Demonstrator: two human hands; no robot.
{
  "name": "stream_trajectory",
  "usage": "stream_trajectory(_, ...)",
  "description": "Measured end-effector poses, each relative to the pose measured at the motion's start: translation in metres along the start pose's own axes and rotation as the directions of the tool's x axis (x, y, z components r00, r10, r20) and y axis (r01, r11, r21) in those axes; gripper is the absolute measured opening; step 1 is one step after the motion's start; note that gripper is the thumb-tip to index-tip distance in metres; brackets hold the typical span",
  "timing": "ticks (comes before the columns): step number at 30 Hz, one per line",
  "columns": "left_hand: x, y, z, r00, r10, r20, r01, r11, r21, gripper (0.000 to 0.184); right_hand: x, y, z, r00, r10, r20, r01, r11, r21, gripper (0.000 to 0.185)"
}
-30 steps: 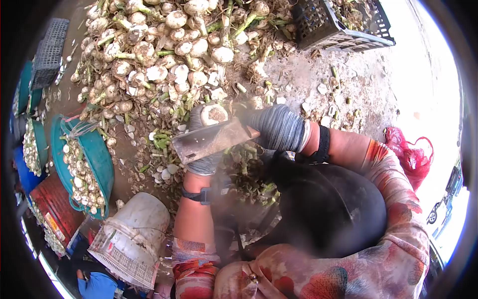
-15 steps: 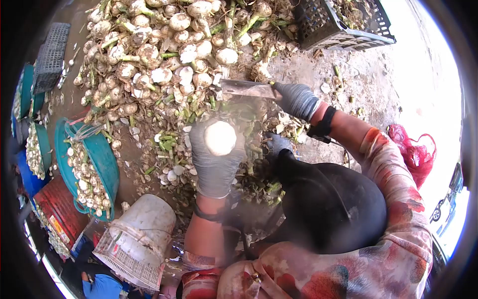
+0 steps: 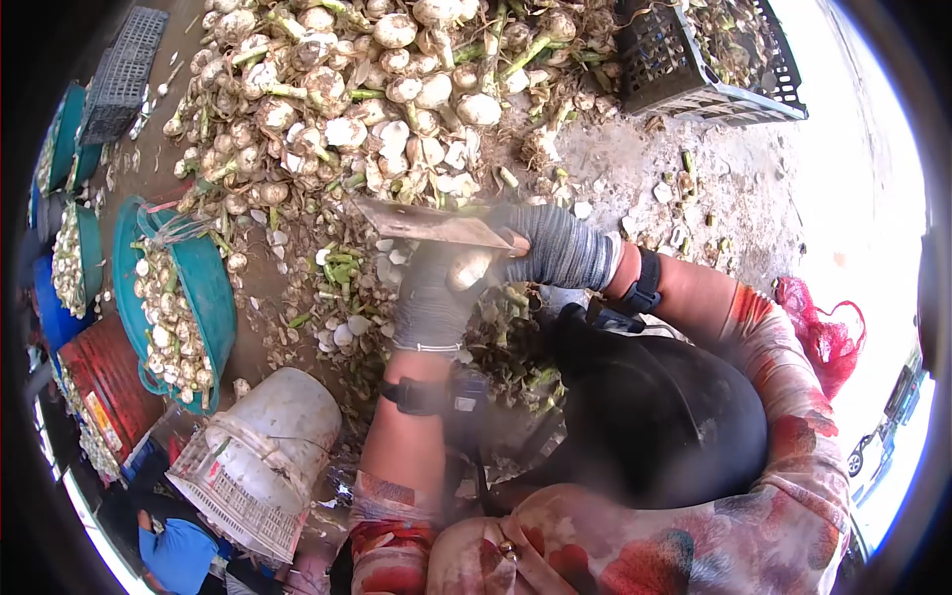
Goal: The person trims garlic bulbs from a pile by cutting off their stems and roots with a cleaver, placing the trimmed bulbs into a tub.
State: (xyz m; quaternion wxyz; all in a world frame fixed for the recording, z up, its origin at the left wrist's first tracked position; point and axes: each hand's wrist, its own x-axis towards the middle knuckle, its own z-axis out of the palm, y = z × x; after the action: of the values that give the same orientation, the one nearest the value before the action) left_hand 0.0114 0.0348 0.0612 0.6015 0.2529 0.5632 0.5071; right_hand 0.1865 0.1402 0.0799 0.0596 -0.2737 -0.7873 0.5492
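Note:
Near the middle of the head view, my gloved left hand [image 3: 434, 297] is closed round a pale bulb [image 3: 469, 269]. Beside it, my gloved right hand [image 3: 557, 246] grips the handle of a broad-bladed knife [image 3: 436, 224]. The blade points left and lies just above the bulb, close to my left fingers; whether it touches the bulb I cannot tell. Beyond my hands spreads a large heap of bulbs with green stems [image 3: 327, 89]. Cut stems and peelings [image 3: 342, 273] lie on the ground around and below my hands.
A black crate [image 3: 694, 94] stands at the upper right. On the left are a teal basket of bulbs [image 3: 203, 288], a red tub [image 3: 111, 387] and a white bucket [image 3: 283, 421]. A red net bag [image 3: 823, 332] lies at right. Part of another person in blue [image 3: 178, 553] shows at lower left.
The knife in my right hand has swung down and left from beside the heap to the bulb. My left hand has turned, so less of the bulb shows. The view has shifted slightly.

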Motion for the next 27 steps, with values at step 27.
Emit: stream_trajectory(27, 0.083, -0.070, 0.064, 0.892, 0.194, 0.408, -0.384, -0.149, 0.911, 0.065, -0.062, 0.056, -0.022, 0.848, 0.377, -0.374, -0.452, 0.881, -0.137, 0.036)
